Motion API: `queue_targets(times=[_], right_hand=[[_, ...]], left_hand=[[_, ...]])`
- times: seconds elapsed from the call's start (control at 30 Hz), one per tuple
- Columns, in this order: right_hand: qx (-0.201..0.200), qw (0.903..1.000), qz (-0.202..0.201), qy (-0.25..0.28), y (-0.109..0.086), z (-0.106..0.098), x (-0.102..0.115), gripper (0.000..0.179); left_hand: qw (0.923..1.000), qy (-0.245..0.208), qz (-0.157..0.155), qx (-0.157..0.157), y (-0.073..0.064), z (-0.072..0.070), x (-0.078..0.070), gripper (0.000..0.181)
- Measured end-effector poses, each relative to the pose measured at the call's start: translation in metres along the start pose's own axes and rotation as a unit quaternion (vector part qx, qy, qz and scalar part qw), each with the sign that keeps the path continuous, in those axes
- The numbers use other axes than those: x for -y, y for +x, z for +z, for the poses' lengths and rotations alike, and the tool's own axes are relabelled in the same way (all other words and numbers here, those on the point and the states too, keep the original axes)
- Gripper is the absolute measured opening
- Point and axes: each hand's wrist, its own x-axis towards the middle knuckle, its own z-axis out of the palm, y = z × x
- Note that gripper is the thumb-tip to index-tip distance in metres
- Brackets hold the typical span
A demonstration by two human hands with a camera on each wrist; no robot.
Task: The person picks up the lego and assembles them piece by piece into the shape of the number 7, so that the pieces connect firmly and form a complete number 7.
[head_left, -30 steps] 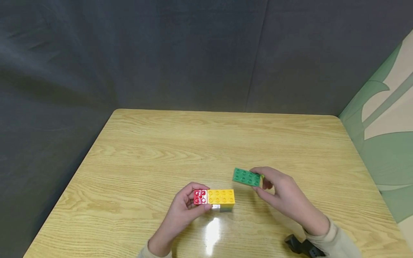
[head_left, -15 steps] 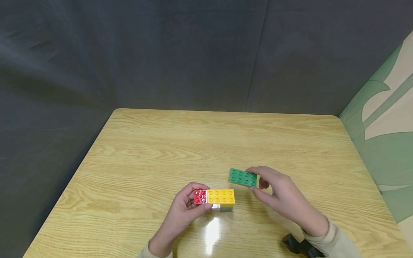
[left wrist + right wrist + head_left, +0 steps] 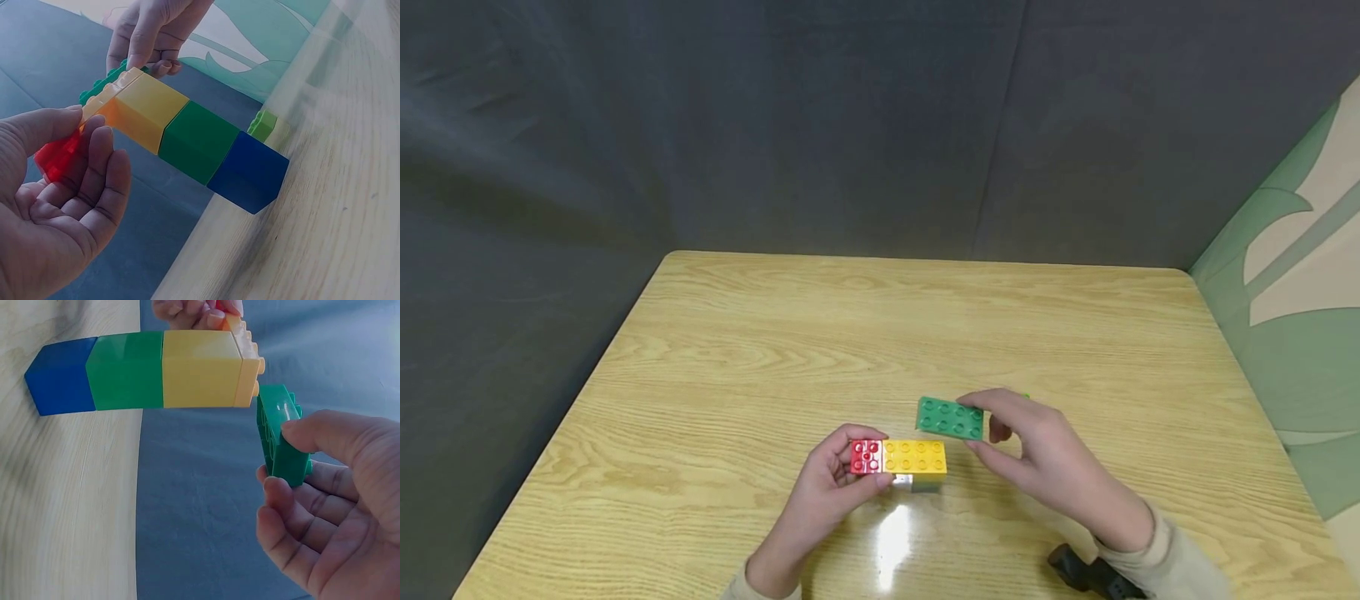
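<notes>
A tower of toy building bricks stands on the table, with a blue brick (image 3: 249, 172) at the bottom, then a green brick (image 3: 199, 142), then a yellow brick (image 3: 152, 112). Across its top lies a longer yellow piece (image 3: 914, 457), with a red brick (image 3: 866, 457) at its left end. My left hand (image 3: 827, 479) holds that left end between thumb and fingers. Just behind the top, my right hand (image 3: 1041, 450) pinches a flat green eight-stud brick (image 3: 950, 418) by its right end. In the right wrist view this brick (image 3: 284, 437) is close to the yellow studs.
A lime-green brick (image 3: 262, 125) sits on the table beyond the tower, mostly hidden behind my right hand in the head view. A black device (image 3: 1090, 573) is by my right sleeve. Dark cloth (image 3: 850, 125) hangs behind the wooden table (image 3: 737, 333).
My right hand has moved left with the green brick, bringing it behind the yellow piece. My left hand and the tower have stayed in place.
</notes>
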Motion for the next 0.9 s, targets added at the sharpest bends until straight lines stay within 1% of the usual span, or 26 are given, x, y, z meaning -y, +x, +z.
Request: queue_targets(times=[0.27,0.53,0.9], right_hand=[[0.007,0.9999,-0.005,0.013,0.003,0.003,0.003,0.044],[0.019,0.9995,-0.003,0.024,0.007,0.004,0.008,0.043],[0.025,0.9984,-0.033,0.038,0.013,0.009,0.011,0.042]], left_hand=[[0.9999,-0.005,0.009,0.002,0.0,0.0,0.0,0.038],[0.9999,-0.011,0.006,0.005,0.0,0.0,0.001,0.037],[0.9995,-0.027,0.008,0.011,0.0,0.001,0.001,0.039]])
